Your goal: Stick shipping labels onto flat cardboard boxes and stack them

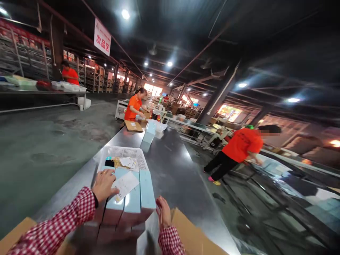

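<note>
Several light blue boxes (130, 193) stand side by side on a steel table (170, 170), with a white paper sheet (125, 186) lying on top of them. My left hand (104, 185) rests palm down on the boxes, next to the paper. Behind them sits a white plastic basket (122, 157) holding papers and small packets. My right hand (163, 212) is beside the right end of the boxes, fingers drawn together. Anything in those fingers is hard to make out. A brown cardboard flap (191, 230) rises just right of that hand.
Another cardboard flap (17, 233) shows at lower left. A co-worker in orange (241, 145) bends at a right-hand bench, another (134, 106) works at the table's far end beside a flat cardboard piece (133, 125). Metal shelving lines the back.
</note>
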The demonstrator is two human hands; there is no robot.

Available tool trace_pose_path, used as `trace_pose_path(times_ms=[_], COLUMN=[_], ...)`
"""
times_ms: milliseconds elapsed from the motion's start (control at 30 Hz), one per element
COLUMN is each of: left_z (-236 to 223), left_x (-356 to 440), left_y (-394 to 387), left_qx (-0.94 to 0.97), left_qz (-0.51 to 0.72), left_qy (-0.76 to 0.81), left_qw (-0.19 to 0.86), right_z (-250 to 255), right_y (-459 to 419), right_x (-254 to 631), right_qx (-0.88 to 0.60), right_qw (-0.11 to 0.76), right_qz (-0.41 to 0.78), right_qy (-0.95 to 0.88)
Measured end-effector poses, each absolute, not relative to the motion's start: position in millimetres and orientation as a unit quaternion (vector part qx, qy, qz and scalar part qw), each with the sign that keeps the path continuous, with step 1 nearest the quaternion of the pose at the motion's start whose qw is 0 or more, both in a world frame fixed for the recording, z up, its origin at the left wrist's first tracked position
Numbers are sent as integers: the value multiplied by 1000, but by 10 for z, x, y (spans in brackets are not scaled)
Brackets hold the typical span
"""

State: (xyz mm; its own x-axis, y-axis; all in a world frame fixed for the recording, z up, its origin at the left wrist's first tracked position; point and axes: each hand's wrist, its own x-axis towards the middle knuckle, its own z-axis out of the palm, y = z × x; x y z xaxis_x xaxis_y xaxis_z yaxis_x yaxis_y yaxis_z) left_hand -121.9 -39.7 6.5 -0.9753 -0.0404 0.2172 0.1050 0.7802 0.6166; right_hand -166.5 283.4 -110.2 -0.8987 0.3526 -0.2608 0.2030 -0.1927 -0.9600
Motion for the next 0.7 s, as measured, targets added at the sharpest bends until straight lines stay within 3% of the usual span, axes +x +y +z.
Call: trace_pose_path(times_ms=[133,233,300,367,433,500,567,700], left_z=[256,532,740,913,1015,1025,953,715], left_x=[-1093,-732,-370,-6,268,416,484,638], left_y=[-257,-283,-265,-220,-186,-195,-245,-361], left_qx=[-46,-133,-206,-247,-236,-190,-145,-152], left_qz=[-350,-409,-448,-476,-510,-553,-601,-685], left_qy=[-929,-899,-870,-844,-827,-811,-786,-704], left_qw=[110,77,16,-32,-26,2,5,-107], right_z=[-474,59,340,503,532,456,339,119], right_y=[2860,2765,2627,2439,2230,2044,1918,1840], right_x=[-1189,-612,-227,88,318,491,635,859], right_qx=[-99,67,199,285,286,234,170,87], right_qw=[112,164,155,78,-15,-57,-39,-2], right_qz=[715,622,530,464,489,583,669,733], right_qy=[-683,-763,-809,-835,-824,-776,-722,-675])
